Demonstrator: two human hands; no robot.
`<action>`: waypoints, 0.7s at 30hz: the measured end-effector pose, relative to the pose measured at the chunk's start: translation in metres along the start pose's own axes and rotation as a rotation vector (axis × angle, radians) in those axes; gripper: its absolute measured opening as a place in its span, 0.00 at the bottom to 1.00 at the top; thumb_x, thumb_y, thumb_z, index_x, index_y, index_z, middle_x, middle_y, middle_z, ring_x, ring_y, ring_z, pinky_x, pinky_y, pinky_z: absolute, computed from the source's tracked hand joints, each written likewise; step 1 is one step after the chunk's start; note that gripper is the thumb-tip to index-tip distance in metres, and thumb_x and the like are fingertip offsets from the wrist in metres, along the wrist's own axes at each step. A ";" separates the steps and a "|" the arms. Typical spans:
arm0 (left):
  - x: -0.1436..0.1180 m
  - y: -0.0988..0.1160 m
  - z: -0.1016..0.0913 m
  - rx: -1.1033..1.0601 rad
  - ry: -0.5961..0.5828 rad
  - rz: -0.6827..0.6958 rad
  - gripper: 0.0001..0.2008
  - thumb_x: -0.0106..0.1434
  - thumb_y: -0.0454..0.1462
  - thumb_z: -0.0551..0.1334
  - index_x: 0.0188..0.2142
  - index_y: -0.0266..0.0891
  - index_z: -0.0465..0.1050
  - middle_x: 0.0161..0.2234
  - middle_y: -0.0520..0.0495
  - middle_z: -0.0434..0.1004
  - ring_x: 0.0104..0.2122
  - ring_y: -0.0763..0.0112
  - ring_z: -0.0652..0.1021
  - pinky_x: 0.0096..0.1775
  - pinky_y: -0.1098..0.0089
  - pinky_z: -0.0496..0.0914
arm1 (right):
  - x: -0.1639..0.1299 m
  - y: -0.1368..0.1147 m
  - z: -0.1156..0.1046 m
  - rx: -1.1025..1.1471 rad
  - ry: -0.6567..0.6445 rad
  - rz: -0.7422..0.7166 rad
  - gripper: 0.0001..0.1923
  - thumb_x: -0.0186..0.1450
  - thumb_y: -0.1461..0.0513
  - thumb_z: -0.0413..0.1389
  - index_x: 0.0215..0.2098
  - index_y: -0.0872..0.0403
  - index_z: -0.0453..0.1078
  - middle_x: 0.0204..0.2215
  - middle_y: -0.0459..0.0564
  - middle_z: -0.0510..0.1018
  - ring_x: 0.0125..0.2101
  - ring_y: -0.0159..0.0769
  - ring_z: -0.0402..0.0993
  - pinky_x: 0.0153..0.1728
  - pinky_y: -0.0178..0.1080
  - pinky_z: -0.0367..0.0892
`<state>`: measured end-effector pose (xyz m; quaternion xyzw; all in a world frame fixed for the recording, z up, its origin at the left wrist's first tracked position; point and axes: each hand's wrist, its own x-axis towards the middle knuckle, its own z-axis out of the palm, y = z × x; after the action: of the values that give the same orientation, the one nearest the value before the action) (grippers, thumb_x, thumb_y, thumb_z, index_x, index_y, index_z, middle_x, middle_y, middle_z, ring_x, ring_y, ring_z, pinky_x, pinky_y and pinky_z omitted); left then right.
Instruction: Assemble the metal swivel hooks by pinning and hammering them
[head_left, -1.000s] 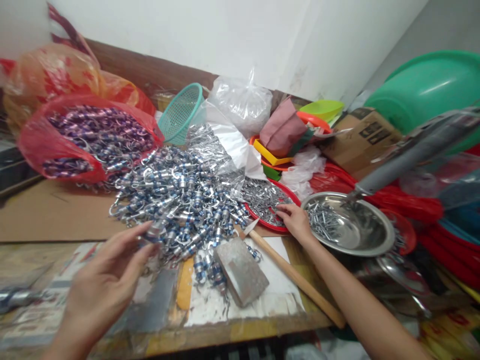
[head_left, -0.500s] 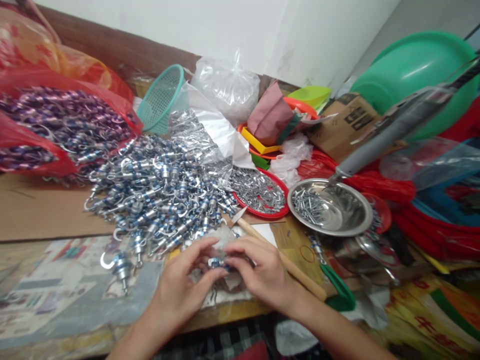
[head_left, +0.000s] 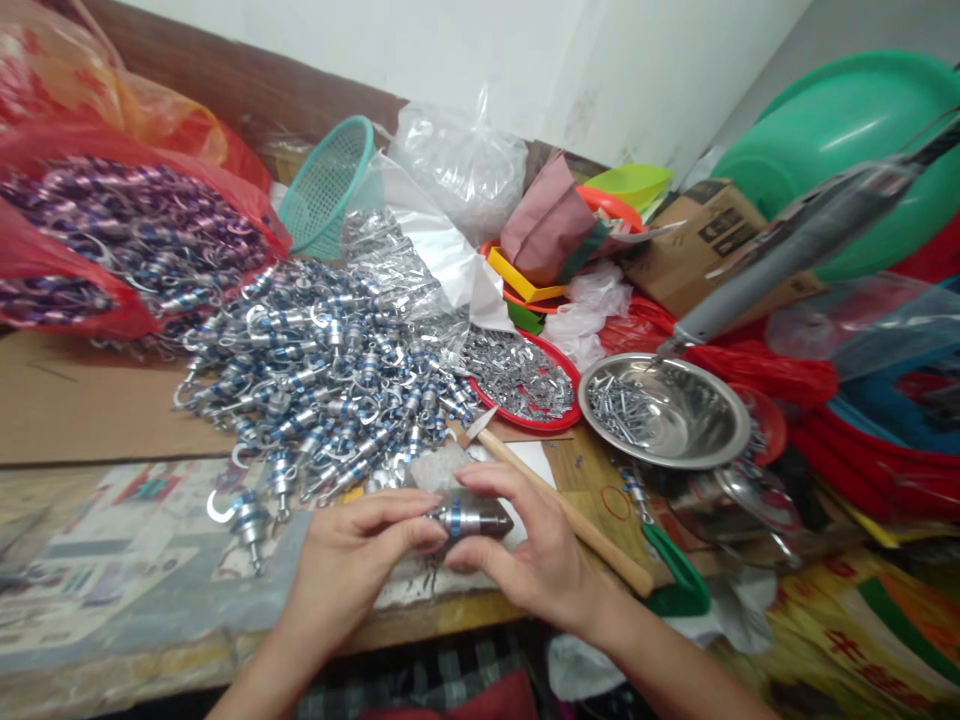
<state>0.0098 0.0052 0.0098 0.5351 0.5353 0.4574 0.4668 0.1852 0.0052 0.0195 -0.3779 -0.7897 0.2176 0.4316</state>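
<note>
Small metal fitting (head_left: 466,518) pinched between both hands, over the near table edge.

The fitting, silver with a blue band, looks rigid, smooth and light; the judgement is to grip the barrel, not the tapered end. Left hand (head_left: 352,560) fingertips are closed on its left end; right hand (head_left: 536,560) fingers wrap its right end, apparently clamped, though partly hidden. Beyond the fingers lies a pile of like fittings (head_left: 330,370); beyond the right fingers, a wooden handle (head_left: 570,520) and steel bowl (head_left: 712,445).
</note>
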 end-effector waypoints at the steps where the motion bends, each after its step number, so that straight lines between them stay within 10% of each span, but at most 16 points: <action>1: 0.000 0.001 0.000 -0.018 -0.006 -0.032 0.04 0.47 0.35 0.66 0.22 0.45 0.80 0.28 0.50 0.84 0.30 0.63 0.81 0.37 0.68 0.75 | -0.003 0.002 -0.002 -0.053 -0.009 -0.068 0.14 0.58 0.64 0.59 0.43 0.56 0.67 0.37 0.54 0.76 0.39 0.36 0.74 0.39 0.37 0.71; 8: -0.003 0.009 0.000 0.163 -0.096 0.102 0.07 0.54 0.38 0.62 0.24 0.43 0.79 0.27 0.50 0.82 0.29 0.65 0.79 0.33 0.71 0.72 | -0.008 0.002 -0.017 -0.373 -0.134 -0.548 0.11 0.64 0.69 0.50 0.42 0.60 0.71 0.37 0.57 0.79 0.40 0.39 0.75 0.36 0.38 0.73; 14: -0.008 0.014 -0.001 0.234 -0.101 0.240 0.07 0.57 0.37 0.59 0.28 0.44 0.78 0.32 0.50 0.81 0.33 0.65 0.78 0.38 0.72 0.71 | -0.010 0.003 -0.010 -0.319 -0.007 -0.458 0.13 0.62 0.69 0.50 0.43 0.57 0.71 0.37 0.57 0.79 0.36 0.37 0.76 0.31 0.38 0.72; 21: -0.011 0.002 0.001 0.028 -0.111 -0.073 0.08 0.53 0.41 0.62 0.25 0.41 0.79 0.25 0.50 0.82 0.26 0.65 0.79 0.31 0.71 0.73 | -0.019 -0.002 0.004 -0.145 0.035 -0.158 0.14 0.60 0.69 0.53 0.41 0.52 0.74 0.34 0.52 0.79 0.30 0.34 0.76 0.31 0.34 0.72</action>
<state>0.0109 -0.0060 0.0121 0.5461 0.5342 0.4020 0.5047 0.1875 -0.0111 0.0084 -0.3486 -0.8229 0.1185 0.4327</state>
